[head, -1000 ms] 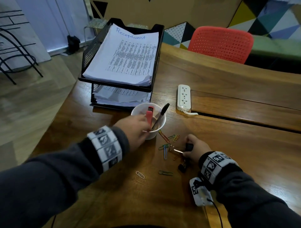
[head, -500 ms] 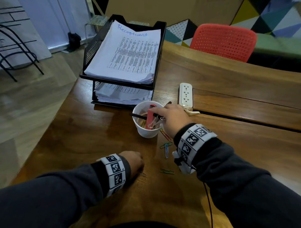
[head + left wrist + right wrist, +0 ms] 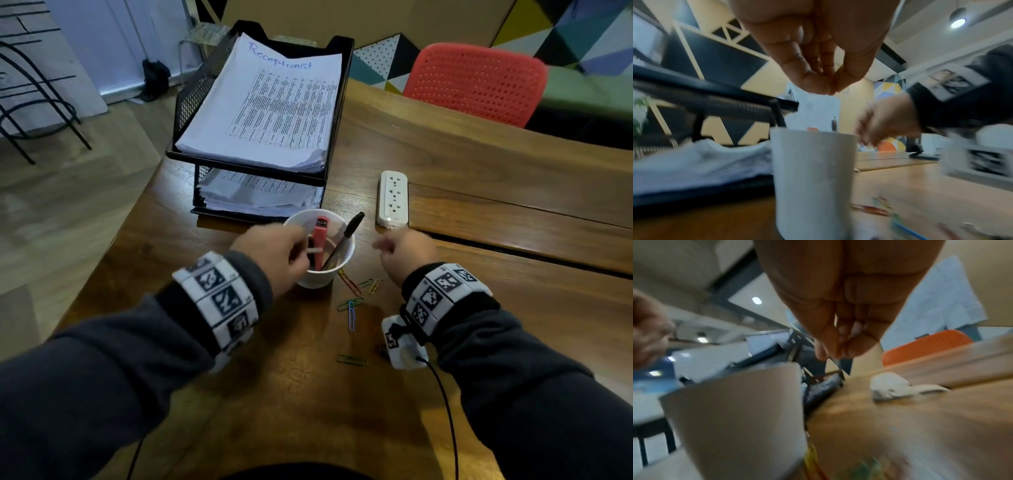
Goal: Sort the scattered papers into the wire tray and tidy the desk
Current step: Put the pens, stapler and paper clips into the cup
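White cup [image 3: 320,270] is reached over by the left hand [image 3: 274,255], fingertips pinched together; what is pinched cannot be told. At 3 o'clock the right hand [image 3: 406,255] is blurred, fingers curled. Papers [image 3: 267,109] are stacked in the wire tray [image 3: 191,102] at 12 o'clock. Paper clips [image 3: 352,301] are scattered at 5 o'clock.

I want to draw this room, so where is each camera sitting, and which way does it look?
Head: worn on the head, looking forward and down at the desk, wire tray and white cup; both sleeves and hands show.
Left wrist: low by the desk, looking along the left hand, fingertips pinched together, above the cup; the other hand shows too.
Right wrist: low, tilted, looking along the right hand past the cup toward the tray and power strip.
All three share the cup.
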